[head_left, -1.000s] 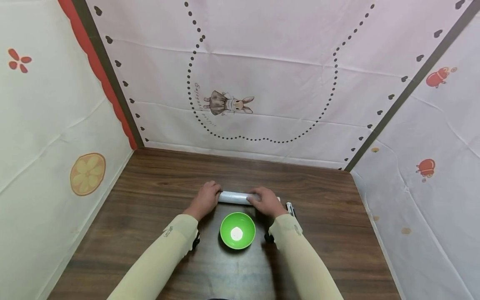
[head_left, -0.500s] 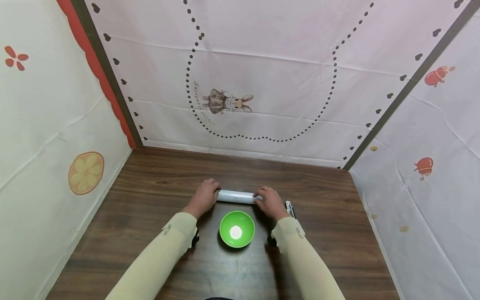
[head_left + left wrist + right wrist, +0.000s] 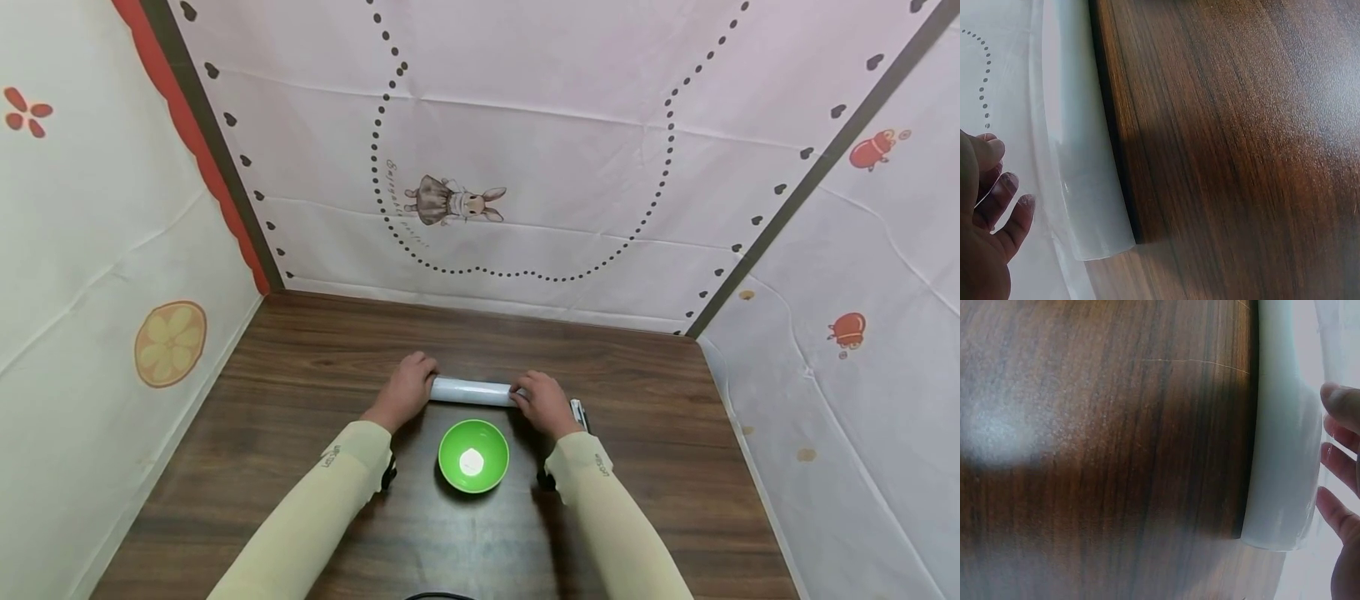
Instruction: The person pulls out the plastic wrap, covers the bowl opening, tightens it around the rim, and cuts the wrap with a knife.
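The film roll [image 3: 471, 392] lies on the surface [image 3: 337, 350] at twelve o'clock from the green bowl [image 3: 473, 457]; left hand [image 3: 408, 387] and right hand [image 3: 546, 402] pinch its clear free edge with their fingers; likely light, slippery, best held at its nine- and three-o'clock ends.

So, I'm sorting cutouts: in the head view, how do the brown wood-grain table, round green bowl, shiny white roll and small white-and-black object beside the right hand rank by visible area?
1. Brown wood-grain table
2. Round green bowl
3. Shiny white roll
4. Small white-and-black object
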A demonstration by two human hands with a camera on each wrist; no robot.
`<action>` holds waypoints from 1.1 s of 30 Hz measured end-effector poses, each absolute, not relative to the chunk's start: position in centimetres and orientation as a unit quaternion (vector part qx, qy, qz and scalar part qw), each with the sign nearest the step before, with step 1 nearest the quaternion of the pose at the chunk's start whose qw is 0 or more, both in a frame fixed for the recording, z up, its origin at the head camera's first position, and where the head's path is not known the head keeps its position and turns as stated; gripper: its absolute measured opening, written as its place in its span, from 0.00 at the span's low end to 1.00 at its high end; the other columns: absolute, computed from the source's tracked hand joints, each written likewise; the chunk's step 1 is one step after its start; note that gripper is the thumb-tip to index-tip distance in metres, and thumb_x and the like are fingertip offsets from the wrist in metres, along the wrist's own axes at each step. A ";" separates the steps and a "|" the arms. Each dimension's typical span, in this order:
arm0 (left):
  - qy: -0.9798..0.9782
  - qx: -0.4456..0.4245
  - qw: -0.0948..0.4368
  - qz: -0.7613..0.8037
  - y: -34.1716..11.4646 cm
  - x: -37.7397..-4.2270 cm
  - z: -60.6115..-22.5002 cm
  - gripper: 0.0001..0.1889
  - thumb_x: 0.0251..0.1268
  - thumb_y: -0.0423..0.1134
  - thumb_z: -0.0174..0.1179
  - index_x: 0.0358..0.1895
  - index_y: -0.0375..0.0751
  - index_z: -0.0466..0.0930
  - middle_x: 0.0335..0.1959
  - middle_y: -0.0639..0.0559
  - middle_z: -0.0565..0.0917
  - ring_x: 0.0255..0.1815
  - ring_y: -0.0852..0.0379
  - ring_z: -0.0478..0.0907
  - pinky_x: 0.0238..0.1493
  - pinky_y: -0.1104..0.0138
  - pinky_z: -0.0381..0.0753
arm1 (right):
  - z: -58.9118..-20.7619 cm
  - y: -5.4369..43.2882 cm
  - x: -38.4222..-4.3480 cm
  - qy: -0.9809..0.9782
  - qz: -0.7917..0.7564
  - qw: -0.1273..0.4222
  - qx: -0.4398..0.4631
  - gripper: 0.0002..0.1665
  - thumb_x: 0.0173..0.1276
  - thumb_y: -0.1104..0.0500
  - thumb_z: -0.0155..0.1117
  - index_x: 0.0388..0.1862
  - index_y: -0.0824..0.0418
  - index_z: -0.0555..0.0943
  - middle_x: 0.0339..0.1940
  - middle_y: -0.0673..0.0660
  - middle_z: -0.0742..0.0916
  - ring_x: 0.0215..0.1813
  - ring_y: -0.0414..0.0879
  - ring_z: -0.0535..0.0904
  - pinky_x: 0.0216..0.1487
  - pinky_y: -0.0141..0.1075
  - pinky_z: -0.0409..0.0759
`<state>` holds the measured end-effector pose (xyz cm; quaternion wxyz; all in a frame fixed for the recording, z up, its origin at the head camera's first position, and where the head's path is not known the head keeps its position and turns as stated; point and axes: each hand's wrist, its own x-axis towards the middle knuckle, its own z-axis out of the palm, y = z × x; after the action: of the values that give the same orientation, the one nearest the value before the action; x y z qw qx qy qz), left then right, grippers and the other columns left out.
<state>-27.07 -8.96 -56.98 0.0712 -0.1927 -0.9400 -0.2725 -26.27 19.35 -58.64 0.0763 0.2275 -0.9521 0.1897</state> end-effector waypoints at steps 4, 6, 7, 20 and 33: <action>-0.937 -0.193 0.072 -0.280 -9.0 -27.1 -57.0 0.05 0.67 0.31 0.57 0.40 0.37 0.82 0.38 0.47 0.78 0.43 0.48 0.76 0.46 0.56 0.80 | -58.2 19.3 -26.2 -0.953 0.199 0.071 0.217 0.04 0.67 0.56 0.66 0.37 0.55 0.85 0.37 0.52 0.85 0.44 0.50 0.81 0.48 0.46 0.80; -0.937 -0.194 0.074 -0.282 -9.0 -27.2 -57.1 0.04 0.67 0.31 0.57 0.40 0.37 0.81 0.37 0.47 0.78 0.43 0.49 0.76 0.45 0.56 0.80 | -58.0 19.3 -26.2 -0.953 0.200 0.070 0.218 0.04 0.67 0.56 0.66 0.37 0.56 0.84 0.36 0.52 0.85 0.44 0.50 0.81 0.48 0.46 0.80; -0.936 -0.196 0.077 -0.283 -9.0 -27.2 -57.1 0.04 0.67 0.31 0.57 0.39 0.37 0.81 0.37 0.47 0.78 0.43 0.48 0.76 0.45 0.56 0.80 | -58.0 19.3 -26.1 -0.952 0.201 0.070 0.219 0.04 0.67 0.56 0.65 0.37 0.55 0.84 0.36 0.51 0.85 0.44 0.49 0.81 0.48 0.45 0.80; -0.934 -0.199 0.073 -0.287 -9.2 -27.3 -56.9 0.05 0.68 0.31 0.56 0.41 0.37 0.81 0.40 0.46 0.78 0.45 0.48 0.76 0.46 0.56 0.80 | -58.2 20.9 -25.7 -0.955 0.171 0.073 0.233 0.05 0.64 0.57 0.68 0.37 0.56 0.86 0.37 0.53 0.84 0.44 0.50 0.81 0.49 0.46 0.81; -0.941 -0.201 0.099 -0.255 -9.5 -27.4 -57.2 0.04 0.68 0.35 0.57 0.40 0.42 0.82 0.39 0.48 0.79 0.44 0.49 0.75 0.46 0.55 0.78 | -57.7 21.3 -25.6 -0.959 0.183 0.058 0.210 0.06 0.68 0.56 0.65 0.38 0.55 0.86 0.35 0.51 0.87 0.43 0.49 0.82 0.48 0.46 0.81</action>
<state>-27.36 -9.50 -57.21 0.0992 -0.2005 -0.9407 -0.2551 -25.61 21.26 -57.69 0.0580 0.2099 -0.9587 0.1832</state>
